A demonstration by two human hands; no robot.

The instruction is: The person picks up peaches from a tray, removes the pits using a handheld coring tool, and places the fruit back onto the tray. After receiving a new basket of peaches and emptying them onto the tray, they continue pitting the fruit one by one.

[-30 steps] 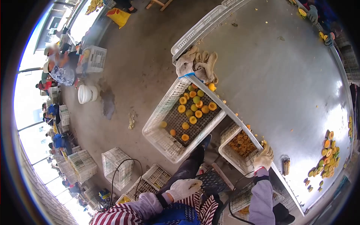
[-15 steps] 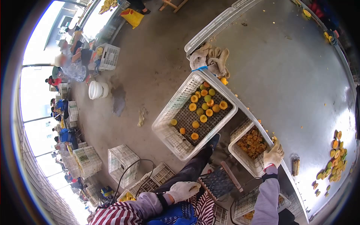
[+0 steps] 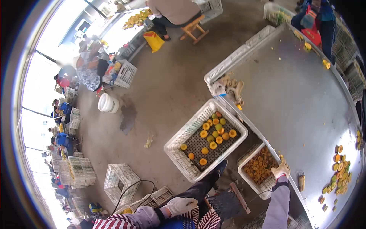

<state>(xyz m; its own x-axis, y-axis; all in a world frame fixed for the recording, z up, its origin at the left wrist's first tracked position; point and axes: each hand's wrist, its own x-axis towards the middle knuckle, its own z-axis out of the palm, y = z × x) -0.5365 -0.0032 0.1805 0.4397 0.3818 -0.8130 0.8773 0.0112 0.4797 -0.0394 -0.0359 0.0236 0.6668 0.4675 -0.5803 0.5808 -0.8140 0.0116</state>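
Note:
My right hand (image 3: 281, 169), in a pale work glove, is at the metal table's near edge beside a white crate of orange fruit scraps (image 3: 260, 165). Its fingers are apart and point over the edge toward the crate; small orange bits lie on the table by the fingertips. Low in front of my body, my gloved left hand (image 3: 182, 206) rests with fingers curled in; whatever it may hold is hidden. Ahead of it a larger white crate (image 3: 177, 162) contains halved orange fruits (image 3: 213, 145) and some greenish ones.
A heap of fruit halves (image 3: 341, 171) and a small wooden-handled object (image 3: 301, 181) lie on the metal table (image 3: 289, 95). Used gloves (image 3: 232, 88) sit at its corner. Beyond are a white bucket (image 3: 108, 103), an empty-looking crate (image 3: 121, 182) and several people working.
The camera view has shifted, so the crates and table sit lower in the picture. My right hand's fingers have turned from the tabletop toward the scrap crate. My left hand stays low near my body.

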